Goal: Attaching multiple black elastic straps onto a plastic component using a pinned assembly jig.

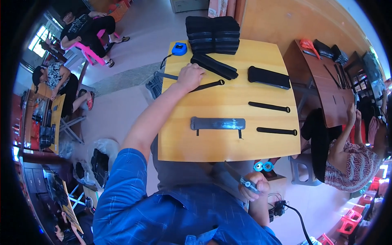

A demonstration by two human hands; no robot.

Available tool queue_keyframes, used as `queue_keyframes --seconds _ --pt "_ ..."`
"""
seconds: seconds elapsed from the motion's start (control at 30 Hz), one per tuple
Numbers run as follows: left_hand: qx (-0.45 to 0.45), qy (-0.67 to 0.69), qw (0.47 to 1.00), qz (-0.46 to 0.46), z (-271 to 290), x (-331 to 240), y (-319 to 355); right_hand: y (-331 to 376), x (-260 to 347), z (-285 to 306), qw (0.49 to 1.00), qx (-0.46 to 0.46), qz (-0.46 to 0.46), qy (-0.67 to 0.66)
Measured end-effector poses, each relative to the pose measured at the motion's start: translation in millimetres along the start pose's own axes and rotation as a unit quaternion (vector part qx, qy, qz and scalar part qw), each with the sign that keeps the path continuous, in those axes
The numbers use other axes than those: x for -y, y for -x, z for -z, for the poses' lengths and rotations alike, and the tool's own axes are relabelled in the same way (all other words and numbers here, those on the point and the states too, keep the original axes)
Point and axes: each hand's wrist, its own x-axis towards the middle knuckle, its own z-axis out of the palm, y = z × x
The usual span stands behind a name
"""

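Observation:
My left hand (191, 77) is at the far left of the yellow table (220, 152), fingers curled down. A black strap with a ring end (210, 85) lies beside it, and a grey strip (166, 76) runs out from it over the left edge. What its fingers hold is hidden. Below the near edge, close to my body, my right hand (254, 188) is closed around a dark grey strap (234, 172). A flat grey sleeve with two short black tabs (218, 123) lies mid-table. To its right are two black straps (269, 107) (277, 131).
Stacked black folded pieces (213, 36), a blue tape measure (179, 49), a folded black strip (214, 66) and a black pouch (268, 78) occupy the far side. A person (351, 163) works at a brown table (322, 85) on the right. Two people sit at left. A cable (300, 212) hangs lower right.

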Motion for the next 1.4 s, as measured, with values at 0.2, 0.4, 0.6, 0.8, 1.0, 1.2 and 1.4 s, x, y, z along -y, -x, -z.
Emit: queue_keyframes --seconds 0.2,0.4,0.6,0.8,1.0,1.2,1.4 --pt "0.057 0.257 0.962 0.075 63 -48 62 -21 2 -9 0.999 0.038 -0.005 0.016" --pt "0.209 0.629 0.706 0.248 90 -126 218 -39 -6 -15 0.996 0.076 -0.039 -0.005" --pt "0.249 0.730 0.567 0.288 85 -152 278 -56 -17 -24 0.992 0.102 -0.080 0.009" --pt "0.224 0.776 0.516 0.285 95 -162 286 -50 -26 -29 0.992 0.088 -0.085 0.041" --pt "0.129 0.755 0.559 0.316 100 -162 295 -27 -7 -18 0.976 0.010 -0.137 0.170" --pt "0.057 0.684 0.639 0.347 110 -158 293 -20 32 -16 0.787 -0.199 -0.229 0.537" --pt "-0.006 0.643 0.672 0.367 89 -160 289 -25 28 2 0.690 -0.265 -0.154 0.655"
